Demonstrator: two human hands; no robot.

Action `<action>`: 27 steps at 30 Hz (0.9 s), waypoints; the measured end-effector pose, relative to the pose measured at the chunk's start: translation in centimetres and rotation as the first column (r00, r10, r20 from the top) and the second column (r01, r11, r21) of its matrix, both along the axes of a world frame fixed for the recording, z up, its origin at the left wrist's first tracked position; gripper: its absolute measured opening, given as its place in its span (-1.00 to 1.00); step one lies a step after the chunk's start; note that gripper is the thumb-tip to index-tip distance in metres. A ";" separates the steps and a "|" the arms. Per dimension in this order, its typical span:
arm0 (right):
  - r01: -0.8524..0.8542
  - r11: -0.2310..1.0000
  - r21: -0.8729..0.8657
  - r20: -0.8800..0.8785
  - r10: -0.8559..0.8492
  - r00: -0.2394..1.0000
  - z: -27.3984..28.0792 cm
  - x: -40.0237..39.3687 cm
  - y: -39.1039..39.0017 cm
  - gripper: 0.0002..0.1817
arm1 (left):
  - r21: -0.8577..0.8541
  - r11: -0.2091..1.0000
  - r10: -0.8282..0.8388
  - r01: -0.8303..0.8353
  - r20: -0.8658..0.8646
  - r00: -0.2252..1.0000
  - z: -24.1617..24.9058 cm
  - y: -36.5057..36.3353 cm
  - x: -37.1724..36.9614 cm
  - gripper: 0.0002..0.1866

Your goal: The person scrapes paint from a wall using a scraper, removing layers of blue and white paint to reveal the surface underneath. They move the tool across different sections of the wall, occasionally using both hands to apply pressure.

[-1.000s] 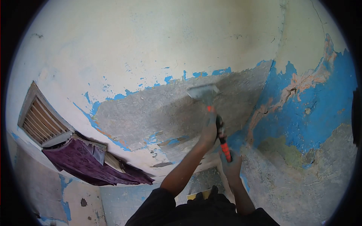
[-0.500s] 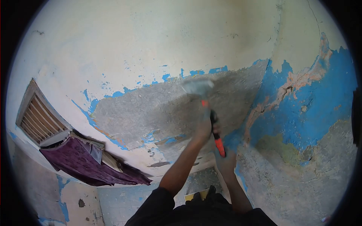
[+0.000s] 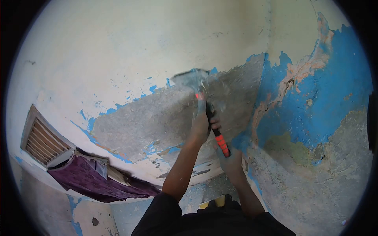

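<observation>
A wide-bladed scraper (image 3: 220, 142) with a red and black handle slants up the wall. My left hand (image 3: 201, 125) is wrapped round the upper part of its handle, below the blade. Lower down, my right hand (image 3: 229, 160) grips the handle near its end. The grey blade, blurred by motion, lies at the boundary between the cream paint (image 3: 130, 59) and the bare grey patch (image 3: 149, 122). Small flakes show as blurs beside the blade. Remnants of blue paint run along the patch's upper edge.
At the left are a slatted wooden vent (image 3: 45, 137) and a purple cloth (image 3: 94, 179) hanging below it. Blue paint (image 3: 319, 102) with a cracked, plaster-filled line covers the right wall. Something yellow (image 3: 214, 202) shows low down by my dark clothing.
Both my hands and the scraper have moved left and slightly up in the view, with the blade now nearer the cream paint. The camera view has shifted a little too.
</observation>
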State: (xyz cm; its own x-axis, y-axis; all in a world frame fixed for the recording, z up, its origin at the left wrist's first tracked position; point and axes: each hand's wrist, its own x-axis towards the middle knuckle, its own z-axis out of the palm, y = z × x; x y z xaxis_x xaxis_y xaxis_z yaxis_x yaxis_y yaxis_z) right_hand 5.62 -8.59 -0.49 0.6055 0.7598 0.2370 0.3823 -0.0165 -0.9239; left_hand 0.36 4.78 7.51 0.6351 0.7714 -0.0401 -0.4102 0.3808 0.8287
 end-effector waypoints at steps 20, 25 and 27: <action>0.021 0.995 0.096 0.014 -0.023 1.000 -5.1 7.9 1.1 -0.60 | 0.010 0.999 -0.035 0.036 -0.086 0.996 -3.0 -0.6 7.3 -0.32; 0.033 0.999 0.003 -0.007 -0.033 0.999 -4.9 8.6 -0.7 -0.61 | -0.051 0.999 0.001 -0.006 -0.095 0.995 -4.6 -0.7 8.5 -0.30; 0.051 0.998 -0.028 -0.030 -0.052 0.998 -6.2 8.8 -1.5 -0.61 | -0.059 0.997 -0.064 0.057 -0.136 0.989 -5.2 -1.6 9.0 -0.29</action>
